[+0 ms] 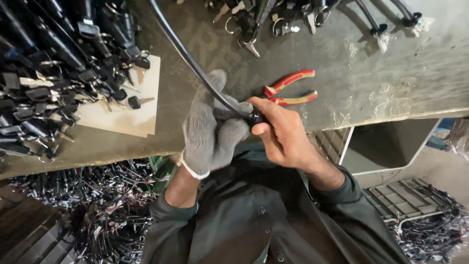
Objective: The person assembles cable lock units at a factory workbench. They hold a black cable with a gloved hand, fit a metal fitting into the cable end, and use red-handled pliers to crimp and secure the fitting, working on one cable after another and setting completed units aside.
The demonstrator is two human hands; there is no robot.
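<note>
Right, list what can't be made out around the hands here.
- Head view: black cable top end cut off by the frame edge.
- Its end piece: covered by the gloved left hand and bare right hand.
- Red pliers: jaws hidden behind the right hand.

Red-and-yellow-handled pliers [289,89] lie on the grey counter [415,68], a pale board [128,117] at the left carries a heap of black keys [58,73], and tangled wire bundles [97,215] lie on the floor below.
</note>
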